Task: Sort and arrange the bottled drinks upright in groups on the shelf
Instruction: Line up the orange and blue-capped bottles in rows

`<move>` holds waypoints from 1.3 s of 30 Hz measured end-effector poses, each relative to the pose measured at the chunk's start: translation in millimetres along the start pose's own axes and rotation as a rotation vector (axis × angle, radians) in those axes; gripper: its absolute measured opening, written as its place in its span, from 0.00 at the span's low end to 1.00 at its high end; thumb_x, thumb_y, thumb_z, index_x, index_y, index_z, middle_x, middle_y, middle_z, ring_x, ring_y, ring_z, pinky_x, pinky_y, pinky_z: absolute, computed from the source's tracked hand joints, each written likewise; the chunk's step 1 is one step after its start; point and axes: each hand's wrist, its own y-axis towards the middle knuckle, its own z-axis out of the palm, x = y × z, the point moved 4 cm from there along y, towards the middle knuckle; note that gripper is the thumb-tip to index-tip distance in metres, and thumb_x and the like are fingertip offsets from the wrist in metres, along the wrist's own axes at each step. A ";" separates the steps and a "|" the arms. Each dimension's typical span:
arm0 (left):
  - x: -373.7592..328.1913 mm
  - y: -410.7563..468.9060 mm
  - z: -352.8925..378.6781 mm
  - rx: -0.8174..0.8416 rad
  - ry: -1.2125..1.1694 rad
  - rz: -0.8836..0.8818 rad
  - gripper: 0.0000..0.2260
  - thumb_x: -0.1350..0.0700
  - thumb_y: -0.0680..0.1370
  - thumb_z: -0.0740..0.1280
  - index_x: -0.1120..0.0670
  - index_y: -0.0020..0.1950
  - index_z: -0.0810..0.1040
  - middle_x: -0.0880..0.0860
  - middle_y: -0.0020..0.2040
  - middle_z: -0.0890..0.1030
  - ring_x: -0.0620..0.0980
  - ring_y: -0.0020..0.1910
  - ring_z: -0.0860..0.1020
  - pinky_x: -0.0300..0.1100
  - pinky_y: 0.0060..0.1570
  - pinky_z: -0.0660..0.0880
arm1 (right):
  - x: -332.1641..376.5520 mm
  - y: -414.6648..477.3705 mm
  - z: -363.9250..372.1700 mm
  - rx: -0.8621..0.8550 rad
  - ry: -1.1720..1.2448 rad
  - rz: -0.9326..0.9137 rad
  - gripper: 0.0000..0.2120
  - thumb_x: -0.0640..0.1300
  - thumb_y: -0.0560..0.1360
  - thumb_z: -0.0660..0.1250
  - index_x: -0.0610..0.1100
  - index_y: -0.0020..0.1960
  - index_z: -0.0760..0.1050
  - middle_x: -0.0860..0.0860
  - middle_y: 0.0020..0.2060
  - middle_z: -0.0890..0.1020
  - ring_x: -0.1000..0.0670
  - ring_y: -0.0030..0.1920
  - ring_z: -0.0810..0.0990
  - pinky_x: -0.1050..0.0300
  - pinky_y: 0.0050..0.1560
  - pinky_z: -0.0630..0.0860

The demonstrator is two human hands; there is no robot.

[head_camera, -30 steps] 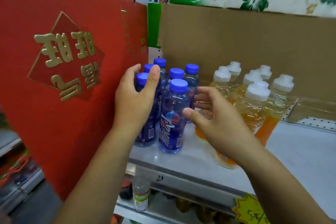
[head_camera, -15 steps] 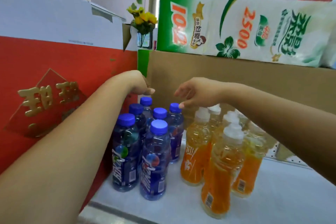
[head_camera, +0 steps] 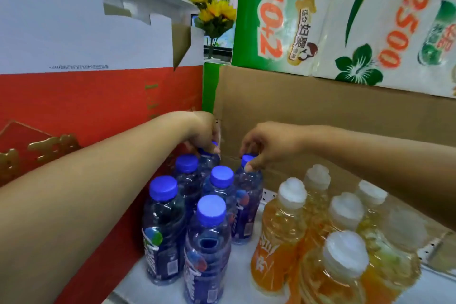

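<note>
As left hand (head_camera: 201,131) and right hand (head_camera: 270,144) pinch rear blue caps (head_camera: 247,158), bottles (head_camera: 278,234) crowd the white shelf (head_camera: 241,266).

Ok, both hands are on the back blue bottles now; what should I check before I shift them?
1. Left hand grips the rear left blue bottle by its cap: ok.
2. Right hand pinches the rear right blue bottle by its cap: ok.
3. All six blue bottles upright, in two rows: ok.
4. Orange bottles kept apart from the blue group, bare shelf between: ok.
5. Room behind the rear bottles before the cardboard wall: cannot tell, the hands hide it.
</note>
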 end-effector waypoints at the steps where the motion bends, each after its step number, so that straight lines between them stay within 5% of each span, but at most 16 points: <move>1: -0.1 4.6 0.5 -0.023 -0.026 0.013 0.12 0.56 0.77 0.74 0.59 0.58 0.82 0.50 0.38 0.80 0.46 0.30 0.77 0.35 0.29 0.76 | -2.8 1.7 -0.4 -0.002 0.009 -0.001 0.15 0.51 0.71 0.78 0.50 0.56 0.81 0.58 0.41 0.83 0.56 0.40 0.82 0.61 0.41 0.77; 12: -1.7 56.1 10.4 -0.091 -0.172 0.084 0.05 0.59 0.76 0.74 0.53 0.51 0.81 0.49 0.38 0.77 0.48 0.33 0.78 0.31 0.28 0.77 | -42.2 35.3 -3.2 -0.098 -0.153 0.010 0.19 0.50 0.72 0.77 0.43 0.59 0.81 0.46 0.49 0.85 0.45 0.48 0.82 0.54 0.48 0.77; 19: 4.6 69.4 10.6 -0.110 -0.243 0.084 0.16 0.59 0.75 0.75 0.59 0.62 0.82 0.51 0.41 0.79 0.47 0.35 0.77 0.36 0.33 0.81 | -51.2 48.2 -6.9 -0.118 -0.262 -0.027 0.19 0.51 0.72 0.76 0.42 0.59 0.82 0.45 0.50 0.85 0.46 0.46 0.79 0.58 0.45 0.71; 24: 6.0 48.7 -2.9 -0.055 -0.239 0.059 0.28 0.55 0.74 0.76 0.58 0.72 0.73 0.56 0.54 0.84 0.53 0.42 0.83 0.36 0.35 0.81 | -44.1 38.6 -15.0 -0.088 -0.250 -0.002 0.25 0.55 0.71 0.77 0.44 0.64 0.80 0.48 0.53 0.85 0.52 0.44 0.76 0.61 0.45 0.68; 27: 12.9 18.6 -20.9 -0.019 -0.234 -0.011 0.27 0.52 0.73 0.77 0.55 0.70 0.75 0.55 0.53 0.85 0.52 0.45 0.85 0.45 0.46 0.83 | -27.2 25.0 -27.8 -0.120 -0.164 -0.037 0.26 0.58 0.72 0.75 0.48 0.66 0.79 0.51 0.55 0.85 0.51 0.51 0.82 0.56 0.53 0.77; 31: 24.5 -30.2 -24.8 0.056 -0.138 -0.092 0.18 0.49 0.72 0.77 0.51 0.60 0.82 0.54 0.46 0.84 0.49 0.42 0.84 0.49 0.46 0.84 | 5.6 6.4 -26.3 0.019 0.187 -0.162 0.19 0.56 0.72 0.74 0.49 0.61 0.82 0.55 0.50 0.87 0.55 0.49 0.85 0.56 0.53 0.82; 34: 34.3 -50.6 -10.2 0.119 -0.135 -0.159 0.17 0.49 0.71 0.77 0.50 0.59 0.82 0.58 0.50 0.84 0.54 0.46 0.83 0.48 0.43 0.84 | 24.9 -1.9 -15.4 0.102 0.322 -0.184 0.18 0.53 0.73 0.75 0.49 0.60 0.82 0.55 0.48 0.87 0.54 0.46 0.85 0.58 0.50 0.82; 39: 37.7 -57.0 4.6 0.056 -0.180 -0.140 0.14 0.51 0.70 0.79 0.54 0.53 0.85 0.58 0.49 0.86 0.58 0.48 0.85 0.52 0.48 0.84 | 42.4 -7.2 2.4 0.166 0.330 -0.187 0.21 0.55 0.70 0.78 0.52 0.61 0.81 0.55 0.47 0.86 0.47 0.45 0.85 0.39 0.49 0.83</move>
